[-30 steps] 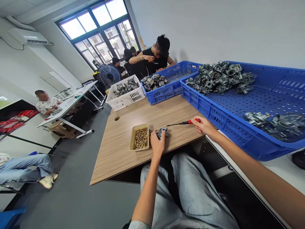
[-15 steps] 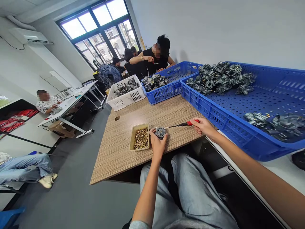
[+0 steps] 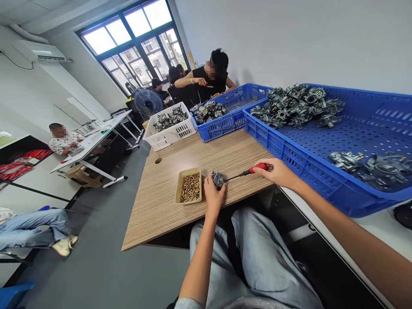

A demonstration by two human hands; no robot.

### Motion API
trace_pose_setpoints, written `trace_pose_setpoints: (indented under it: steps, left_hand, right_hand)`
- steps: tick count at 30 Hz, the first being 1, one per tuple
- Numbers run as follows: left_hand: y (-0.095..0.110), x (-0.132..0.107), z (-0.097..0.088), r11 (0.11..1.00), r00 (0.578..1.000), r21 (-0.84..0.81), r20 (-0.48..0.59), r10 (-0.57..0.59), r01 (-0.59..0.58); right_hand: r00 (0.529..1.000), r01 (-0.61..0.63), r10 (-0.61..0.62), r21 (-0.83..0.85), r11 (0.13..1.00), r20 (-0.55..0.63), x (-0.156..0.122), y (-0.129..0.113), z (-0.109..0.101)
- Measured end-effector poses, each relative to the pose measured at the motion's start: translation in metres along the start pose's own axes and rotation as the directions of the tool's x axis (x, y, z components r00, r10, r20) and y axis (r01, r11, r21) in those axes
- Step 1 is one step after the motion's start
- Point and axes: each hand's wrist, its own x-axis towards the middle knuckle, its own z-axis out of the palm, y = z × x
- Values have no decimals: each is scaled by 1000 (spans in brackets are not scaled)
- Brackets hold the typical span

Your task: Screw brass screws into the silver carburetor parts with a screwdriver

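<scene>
My left hand (image 3: pixel 214 192) is closed around a grey metal carburetor (image 3: pixel 219 179), held at the tabletop near its front edge. In my right hand (image 3: pixel 273 172) is a screwdriver (image 3: pixel 258 168) with a red and black handle, gripped by the handle. Its thin dark shaft points left, and the tip reaches the carburetor's right side; whether it sits in a screw is too small to tell. Just left of my left hand stands a small cream tub (image 3: pixel 177 198) full of brass-coloured parts (image 3: pixel 190 188).
A large blue crate (image 3: pixel 289 156) with piled carburetors (image 3: pixel 299 105) stands at the right. Behind the wood-grain table (image 3: pixel 151 206) are a smaller blue crate (image 3: pixel 222 128) and a white crate (image 3: pixel 161 139) of metal parts. A co-worker (image 3: pixel 215 75) sits beyond them.
The carburetor has turned in my left hand, its round open face no longer facing up. My right hand and the screwdriver have shifted slightly left.
</scene>
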Motion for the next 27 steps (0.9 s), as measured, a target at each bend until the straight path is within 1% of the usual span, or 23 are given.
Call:
trace_pose_setpoints:
  steps: [2, 7, 15, 18, 22, 27]
  left_hand:
    - [0, 0, 0, 1000, 1000, -6, 2, 1, -1]
    - [0, 0, 0, 1000, 1000, -10, 2, -3, 3]
    - [-1, 0, 1, 1000, 1000, -7, -3, 6, -6]
    - [-1, 0, 1, 1000, 1000, -8, -6, 13, -13]
    - [-1, 0, 0, 1000, 1000, -4, 0, 14, -14]
    - [0, 1, -1, 1000, 1000, 8, 0, 13, -13]
  right_hand:
    - [1000, 17, -16, -31, 999, 4, -1, -4, 0]
    - [998, 38, -43, -126, 991, -42, -3, -10, 1]
    - [998, 36, -44, -191, 981, -40, -5, -16, 2]
    - [997, 62, -72, -277, 959, -29, -10, -26, 5]
    - [994, 104, -112, -412, 905, 5, -19, -44, 13]
    - [987, 153, -152, -515, 843, 43, -28, -64, 23]
